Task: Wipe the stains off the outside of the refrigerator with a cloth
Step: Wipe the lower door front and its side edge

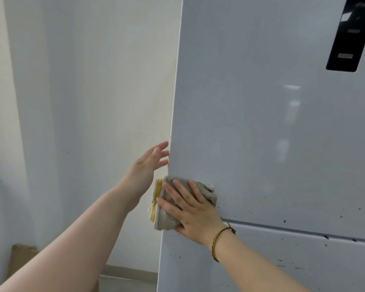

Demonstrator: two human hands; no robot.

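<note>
Grey cloth [208, 196] at refrigerator [261, 123] door's lower left corner | our right hand [190, 209] presses it flat, fingers spread, likely for even pressure | left hand [148, 163], fingers straight, touches refrigerator's left edge, probably bracing | dark specks [284, 221] right of cloth, unwiped

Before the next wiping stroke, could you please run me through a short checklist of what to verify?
1. Is the cloth flat on the refrigerator's upper door? Ok: the right hand presses it with spread fingers.
2. Is the left hand at the door's left edge? Ok: its open fingers reach the edge.
3. Is the upper door clean? Not ok: dark specks dot it to the right of the cloth.
4. Is the lower door clean? Not ok: it is speckled too.
5. Is the cloth damp enough? Cannot tell.
</note>
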